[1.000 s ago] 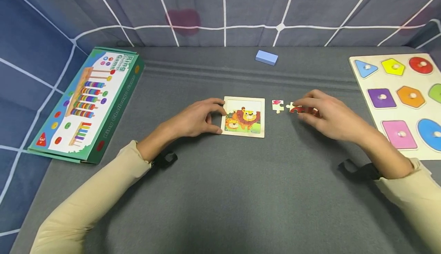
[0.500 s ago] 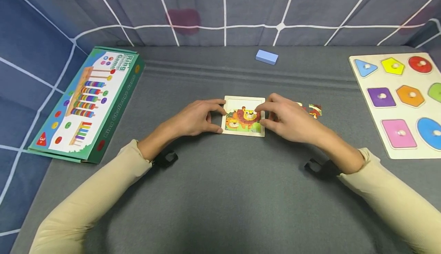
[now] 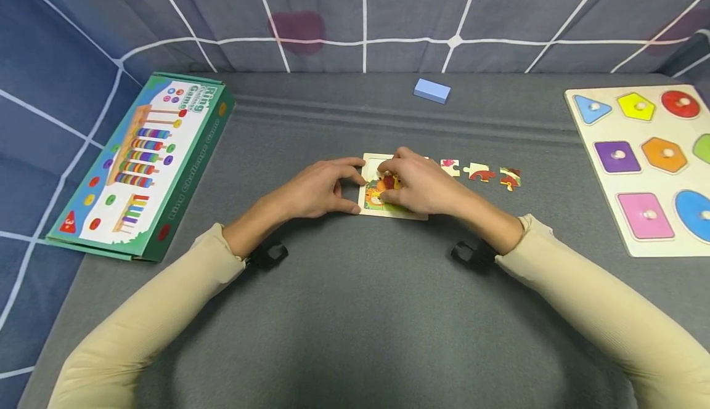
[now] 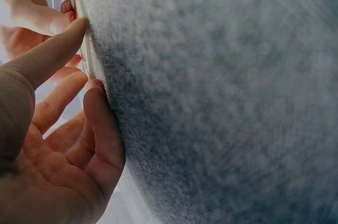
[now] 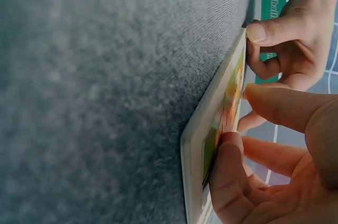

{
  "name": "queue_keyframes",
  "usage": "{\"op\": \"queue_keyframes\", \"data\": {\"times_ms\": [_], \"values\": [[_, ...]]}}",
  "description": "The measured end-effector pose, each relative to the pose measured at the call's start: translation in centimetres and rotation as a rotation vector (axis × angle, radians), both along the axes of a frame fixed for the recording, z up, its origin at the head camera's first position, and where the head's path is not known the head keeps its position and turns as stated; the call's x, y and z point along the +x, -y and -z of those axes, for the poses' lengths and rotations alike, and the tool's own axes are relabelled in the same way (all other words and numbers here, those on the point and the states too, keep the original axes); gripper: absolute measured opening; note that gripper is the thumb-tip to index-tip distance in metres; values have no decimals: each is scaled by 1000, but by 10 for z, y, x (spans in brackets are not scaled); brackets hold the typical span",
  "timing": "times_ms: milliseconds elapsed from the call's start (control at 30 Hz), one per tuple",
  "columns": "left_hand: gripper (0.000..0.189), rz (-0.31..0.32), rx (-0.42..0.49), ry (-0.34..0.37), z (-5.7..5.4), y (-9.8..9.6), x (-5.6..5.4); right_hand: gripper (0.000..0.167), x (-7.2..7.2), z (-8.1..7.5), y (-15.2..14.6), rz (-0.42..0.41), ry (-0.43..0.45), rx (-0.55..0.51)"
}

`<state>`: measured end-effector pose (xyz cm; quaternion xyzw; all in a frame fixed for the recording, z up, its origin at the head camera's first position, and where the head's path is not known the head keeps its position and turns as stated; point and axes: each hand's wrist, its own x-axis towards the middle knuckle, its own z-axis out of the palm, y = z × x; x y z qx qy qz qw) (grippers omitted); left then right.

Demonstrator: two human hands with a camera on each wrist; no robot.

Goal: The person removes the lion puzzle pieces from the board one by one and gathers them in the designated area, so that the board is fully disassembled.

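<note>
A small wooden jigsaw puzzle with a lion picture and a pale frame lies flat on the grey cloth. My left hand holds its left edge, thumb at the near corner and fingers higher up. Over the picture is my right hand, thumb and fingertips spread apart and touching the printed surface, covering much of the right half. From the right wrist view, the right fingertips rest on the picture. To the right lie three loose pieces: a pink-and-white piece, a cream-and-red piece and a brown-and-green piece.
A green ring game box stands at the left. At the back lies a blue block. On the right is a pale knob puzzle board with coloured shapes. A checked cloth hangs behind the table.
My right hand has moved left from the loose pieces to the puzzle's picture, leaving all three pieces lying at the right. My left hand has stayed at the frame's left edge.
</note>
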<state>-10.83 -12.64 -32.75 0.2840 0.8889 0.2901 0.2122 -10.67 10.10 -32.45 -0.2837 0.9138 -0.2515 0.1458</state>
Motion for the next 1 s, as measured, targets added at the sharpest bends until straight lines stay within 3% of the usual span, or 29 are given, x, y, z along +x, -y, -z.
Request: {"op": "queue_keyframes", "data": {"times_ms": [467, 1000], "values": [[41, 1, 10, -6, 3, 1, -1, 41, -2, 2, 9, 58, 54, 21], [40, 11, 37, -9, 3, 2, -1, 20, -4, 1, 14, 43, -5, -21]]}}
